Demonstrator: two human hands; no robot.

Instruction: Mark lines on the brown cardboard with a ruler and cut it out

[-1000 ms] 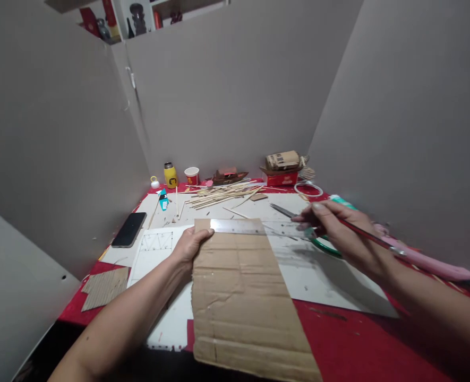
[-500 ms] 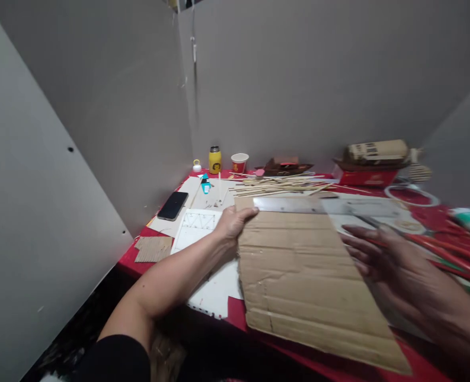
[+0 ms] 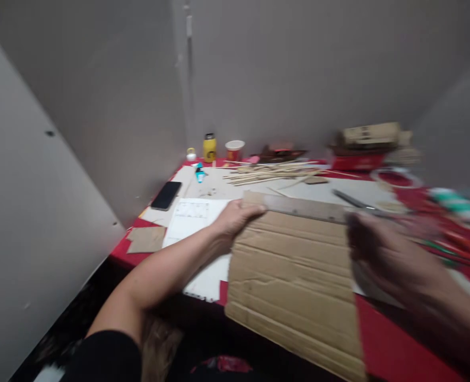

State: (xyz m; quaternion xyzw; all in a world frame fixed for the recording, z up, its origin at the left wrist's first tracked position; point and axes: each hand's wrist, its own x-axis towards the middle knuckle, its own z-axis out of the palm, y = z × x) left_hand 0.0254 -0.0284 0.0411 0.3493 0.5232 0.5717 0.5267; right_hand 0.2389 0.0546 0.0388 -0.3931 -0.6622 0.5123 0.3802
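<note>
A large brown cardboard sheet (image 3: 294,281) lies on the red table (image 3: 386,350) and overhangs its near edge. A clear ruler (image 3: 298,207) lies along the sheet's far edge. My left hand (image 3: 237,215) grips the sheet's far left corner, thumb on top by the ruler's end. My right hand (image 3: 378,254) is blurred by motion and hovers at the sheet's right edge; whether it holds anything cannot be made out. Red streaks (image 3: 458,244) run to the right of it.
Scissors (image 3: 354,200) lie beyond the ruler. White paper with a drawing (image 3: 190,212), a phone (image 3: 166,195) and a small cardboard piece (image 3: 145,240) lie at the left. Thin sticks (image 3: 270,174), a yellow bottle (image 3: 210,147), a cup (image 3: 235,150) and a red box (image 3: 358,162) sit at the back. Grey panels wall the table.
The view has swung left. My right hand left the scissors and came over the cardboard's right edge. The sheet with the ruler has turned and slid toward the table's near edge.
</note>
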